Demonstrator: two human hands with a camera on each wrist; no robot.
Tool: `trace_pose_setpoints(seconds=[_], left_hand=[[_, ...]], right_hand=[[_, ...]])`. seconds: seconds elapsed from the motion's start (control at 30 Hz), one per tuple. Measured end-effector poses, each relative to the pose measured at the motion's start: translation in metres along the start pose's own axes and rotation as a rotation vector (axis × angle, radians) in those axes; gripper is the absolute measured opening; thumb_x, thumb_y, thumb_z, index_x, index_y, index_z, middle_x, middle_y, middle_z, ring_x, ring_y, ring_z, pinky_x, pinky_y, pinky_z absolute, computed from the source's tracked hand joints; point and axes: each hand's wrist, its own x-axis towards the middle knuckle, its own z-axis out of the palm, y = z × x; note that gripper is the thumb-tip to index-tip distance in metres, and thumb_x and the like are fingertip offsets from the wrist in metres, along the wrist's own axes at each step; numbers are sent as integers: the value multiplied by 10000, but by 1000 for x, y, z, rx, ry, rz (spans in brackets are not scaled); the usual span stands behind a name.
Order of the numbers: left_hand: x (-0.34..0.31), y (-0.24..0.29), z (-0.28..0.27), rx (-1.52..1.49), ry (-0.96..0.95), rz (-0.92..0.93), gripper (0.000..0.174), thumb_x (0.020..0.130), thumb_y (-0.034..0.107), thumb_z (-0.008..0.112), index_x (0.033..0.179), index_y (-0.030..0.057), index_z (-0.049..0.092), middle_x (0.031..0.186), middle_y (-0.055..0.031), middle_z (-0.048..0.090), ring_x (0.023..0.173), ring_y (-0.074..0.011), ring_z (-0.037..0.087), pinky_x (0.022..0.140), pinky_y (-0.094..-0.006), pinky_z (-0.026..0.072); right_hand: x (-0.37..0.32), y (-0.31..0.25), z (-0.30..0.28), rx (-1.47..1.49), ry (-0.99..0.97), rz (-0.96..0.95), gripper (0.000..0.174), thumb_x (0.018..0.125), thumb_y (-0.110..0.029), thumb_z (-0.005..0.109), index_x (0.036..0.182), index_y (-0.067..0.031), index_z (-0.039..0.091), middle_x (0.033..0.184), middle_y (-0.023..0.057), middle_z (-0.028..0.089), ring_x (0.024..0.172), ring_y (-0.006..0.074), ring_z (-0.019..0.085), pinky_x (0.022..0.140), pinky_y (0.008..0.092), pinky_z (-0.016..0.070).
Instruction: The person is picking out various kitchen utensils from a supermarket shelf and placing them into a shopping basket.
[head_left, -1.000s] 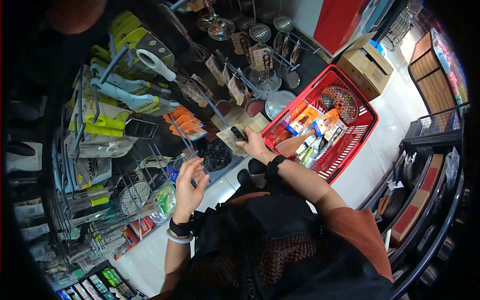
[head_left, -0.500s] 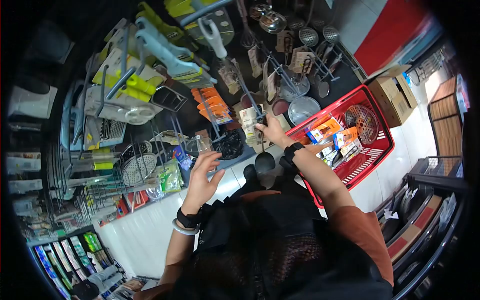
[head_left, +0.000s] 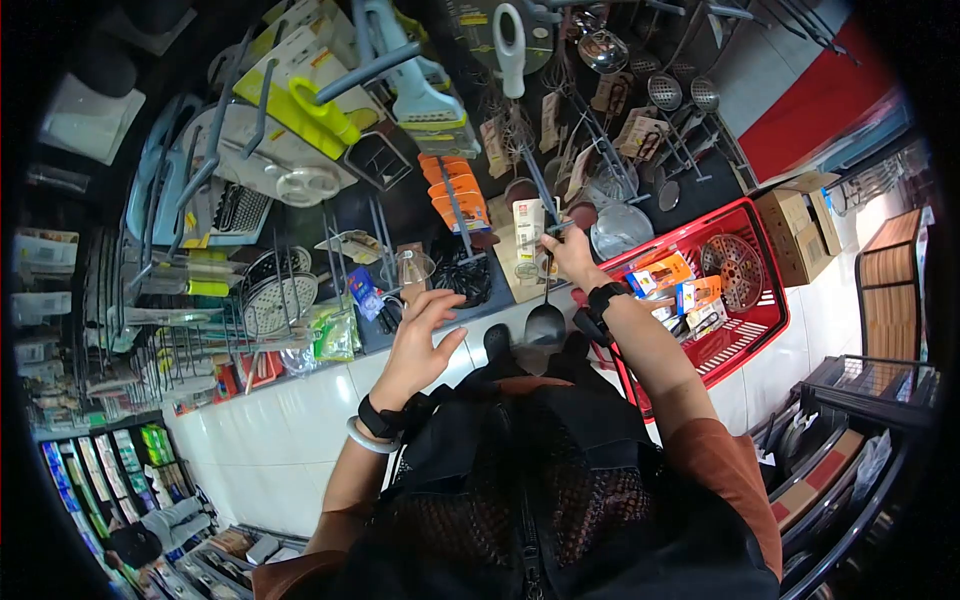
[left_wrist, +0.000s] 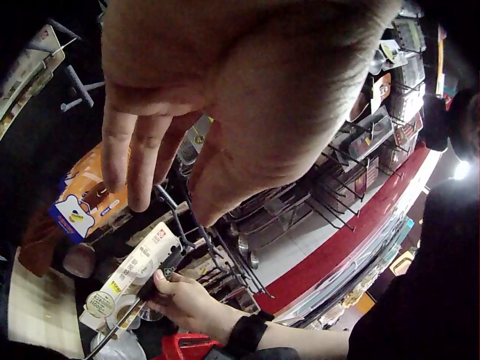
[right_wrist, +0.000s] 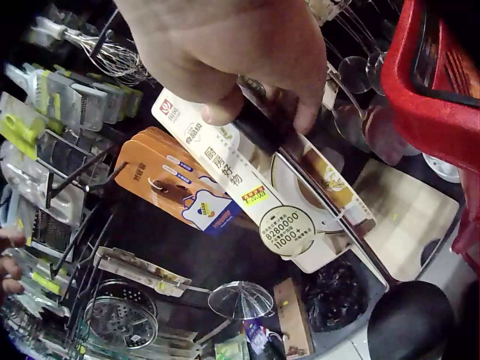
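My right hand [head_left: 572, 255] grips the black handle of a ladle [right_wrist: 410, 322], whose dark round bowl hangs down toward the floor. A long cream cardboard label [right_wrist: 289, 232] with printed text lies along the handle and shaft. In the head view the ladle is in front of the rack, just left of the red basket [head_left: 783, 310]. My left hand [head_left: 420, 345] is raised in the air beside the rack, its fingers loosely extended and holding nothing. From the left wrist view, this hand [left_wrist: 247, 82] fills the top, with the labelled ladle handle below.
Orange-carded utensils [head_left: 455, 195] hang on hooks near my hands, left of the label. Graters [head_left: 420, 95], whisks and skimmers hang on prongs jutting from the rack. The basket holds packaged tools and a round perforated metal piece [head_left: 735, 272]. A cardboard box [head_left: 795, 235] stands behind it.
The right hand has drawn the ladle out, so its bowl now shows hanging below the hand. The head view has turned, shifting rack and basket rightward. The left hand stays raised and empty.
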Motion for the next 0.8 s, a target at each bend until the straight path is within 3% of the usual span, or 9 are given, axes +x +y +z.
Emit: trace_pose_setpoints(seconds=[0.13,0.27,0.37,0.7,0.8], left_hand=[[-4,-7,-2,15,6,34,398,775,2,634,1161,25,540,1161,-118,501,944,-216,599,820,-312,503],[-7,-6,-5,-54,3,11,395,780,16,635,1163,34,540,1175,-118,495,948,-227,598,827,-325,497],[-9,-9,-5,-58,3,9,390,783,23,634,1162,36,540,1187,-117,491,951,-230,598,829,-330,494],[-12,-22,-5,-98,9,-4,382,790,33,636,1161,31,543,1193,-111,490,970,-227,593,845,-333,485],[-14,-27,-3,-138,61,27,362,761,20,644,1110,21,549,1133,-134,499,893,-262,589,787,-346,474]], right_hand=[[1,-4,-3,-48,13,10,353,782,-145,685,1037,41,528,827,198,641,798,307,631,707,372,471],[12,57,12,47,25,-14,340,767,-140,699,1004,36,532,849,200,637,803,318,629,705,378,474],[1,64,11,8,60,-60,333,759,-123,703,1000,29,531,867,197,635,806,325,628,710,382,476],[-4,18,0,-64,16,102,334,784,-98,682,1027,29,493,873,170,645,778,243,630,707,355,483],[-7,18,2,46,4,-32,329,792,-55,666,1046,27,473,884,141,639,780,204,618,693,332,482]])
